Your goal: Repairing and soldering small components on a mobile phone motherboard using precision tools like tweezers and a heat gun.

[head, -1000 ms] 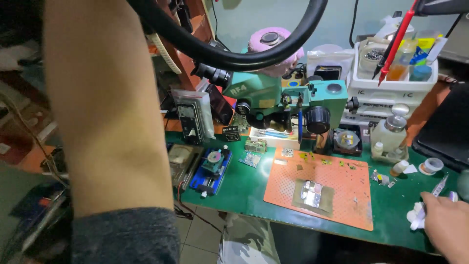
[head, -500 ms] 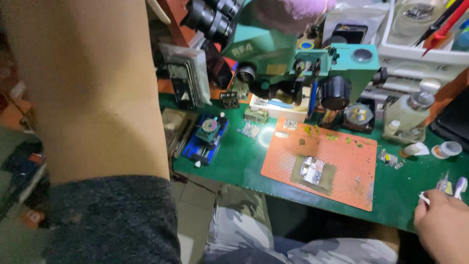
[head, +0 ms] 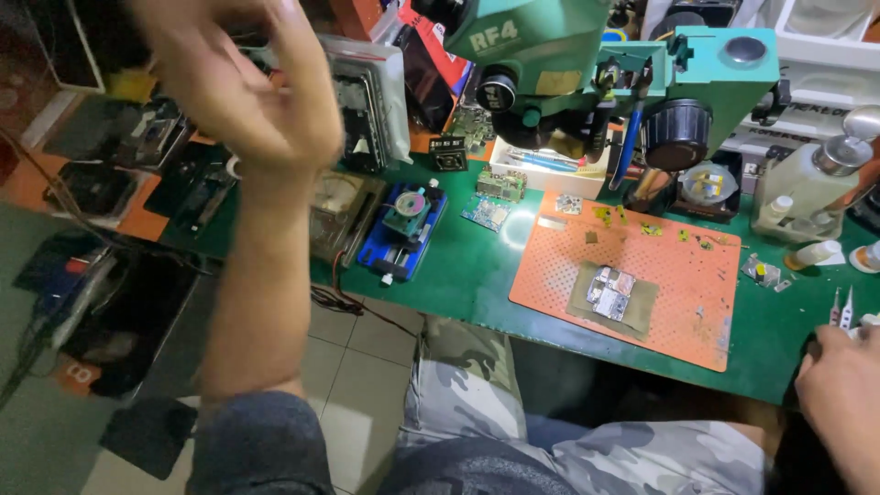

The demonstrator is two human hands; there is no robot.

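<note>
— Now, what's changed?
— Left hand [head: 247,101] has lifted clear at ten o'clock, fingers loosely spread, empty; earlier only the forearm showed.
— And right?
— Right hand [head: 839,385] rests at four o'clock beside the tweezers [head: 841,307] on the bench [head: 467,266]; its grip I cannot tell.

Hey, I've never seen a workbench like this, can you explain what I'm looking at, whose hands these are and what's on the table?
This is one view from a camera worn on a person's head, looking down at their lap and bench. The left hand is raised in the air, blurred, fingers loosely curled, holding nothing visible. The right hand rests at the bench's right edge beside thin white-tipped tools; whether it grips anything is unclear. On the green bench mat lies an orange perforated work mat with a small bare circuit board on a grey pad. Above stands a teal microscope. To the left sits a blue clamp fixture.
</note>
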